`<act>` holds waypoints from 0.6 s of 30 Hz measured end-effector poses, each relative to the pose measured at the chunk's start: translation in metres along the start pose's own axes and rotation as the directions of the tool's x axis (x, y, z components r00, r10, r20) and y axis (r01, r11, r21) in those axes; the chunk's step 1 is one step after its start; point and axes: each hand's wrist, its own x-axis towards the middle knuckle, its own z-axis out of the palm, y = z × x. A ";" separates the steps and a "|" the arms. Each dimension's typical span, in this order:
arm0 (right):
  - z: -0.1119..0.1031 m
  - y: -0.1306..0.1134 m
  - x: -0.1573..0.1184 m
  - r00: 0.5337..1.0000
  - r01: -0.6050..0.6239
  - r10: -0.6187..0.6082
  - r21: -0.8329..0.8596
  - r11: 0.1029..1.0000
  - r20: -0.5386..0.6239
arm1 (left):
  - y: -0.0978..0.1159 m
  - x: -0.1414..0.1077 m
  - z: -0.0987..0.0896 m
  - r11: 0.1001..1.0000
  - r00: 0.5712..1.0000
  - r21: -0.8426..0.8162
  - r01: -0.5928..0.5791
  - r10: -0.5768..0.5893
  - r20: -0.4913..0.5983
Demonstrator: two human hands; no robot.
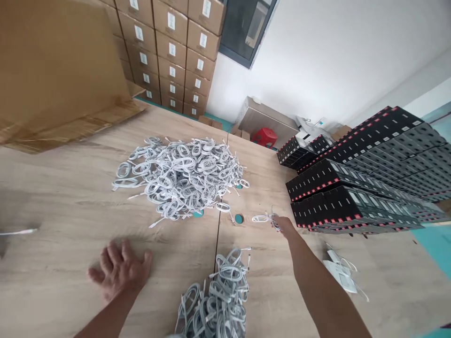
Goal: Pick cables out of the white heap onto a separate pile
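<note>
My left hand [121,270] lies on the wooden table with its fingers spread and nothing in it. Over at the right, my right hand [281,222] is closed around a coiled white cable [261,218], whose loop sticks out to the left of the fingers. A large heap of coiled white cables [190,171] covers the middle of the table beyond both hands. Between my arms, near the front edge, lies a second pile of white cables [223,295]. A teal round disc [239,218] sits just left of the right hand.
Stacks of black boxes [324,206] stand on the right side of the table [169,253]. A big cardboard box [63,75] looms at the upper left. A white device with cords [340,272] lies at the right. Brown cartons [172,51] are stacked behind, beside a red stool [265,137].
</note>
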 end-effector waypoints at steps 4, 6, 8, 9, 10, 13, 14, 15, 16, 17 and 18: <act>-0.019 0.019 -0.002 0.990 -0.128 0.128 -0.001 0.992 -0.054 | 0.001 -0.003 0.002 0.999 1.000 -0.030 0.018 -0.017 0.026; -0.026 0.025 -0.002 0.982 -0.173 0.175 0.024 0.985 -0.072 | 0.002 -0.003 0.003 0.999 0.999 -0.028 0.028 -0.027 0.043; -0.031 0.032 -0.004 0.976 -0.201 0.206 0.062 0.978 -0.075 | 0.003 -0.003 0.004 0.999 0.997 -0.016 0.043 -0.042 0.060; -0.032 0.036 -0.007 0.974 -0.209 0.215 0.083 0.974 -0.072 | 0.003 -0.002 0.004 0.999 0.997 -0.009 0.049 -0.049 0.064; -0.034 0.041 -0.010 0.973 -0.215 0.222 0.102 0.971 -0.067 | 0.003 -0.002 0.004 0.999 0.996 -0.003 0.052 -0.052 0.067; -0.037 0.056 -0.025 0.971 -0.222 0.232 0.140 0.965 -0.056 | 0.003 -0.001 0.005 0.999 0.997 -0.003 0.049 -0.048 0.063; -0.039 0.061 -0.031 0.972 -0.223 0.232 0.153 0.963 -0.047 | 0.002 -0.001 0.005 0.999 0.997 -0.007 0.046 -0.045 0.066; -0.040 0.066 -0.036 0.972 -0.224 0.232 0.166 0.960 -0.032 | 0.002 0.000 0.005 0.999 0.997 -0.011 0.044 -0.043 0.070; -0.042 0.071 -0.042 0.972 -0.228 0.234 0.180 0.957 -0.014 | 0.002 0.000 0.005 0.999 0.997 -0.015 0.040 -0.039 0.074; -0.044 0.076 -0.047 0.971 -0.235 0.238 0.196 0.952 0.008 | 0.001 0.000 0.005 0.999 0.997 -0.020 0.037 -0.035 0.075; -0.046 0.080 -0.052 0.970 -0.243 0.242 0.215 0.946 0.031 | 0.001 -0.001 0.004 0.999 0.997 -0.025 0.031 -0.029 0.072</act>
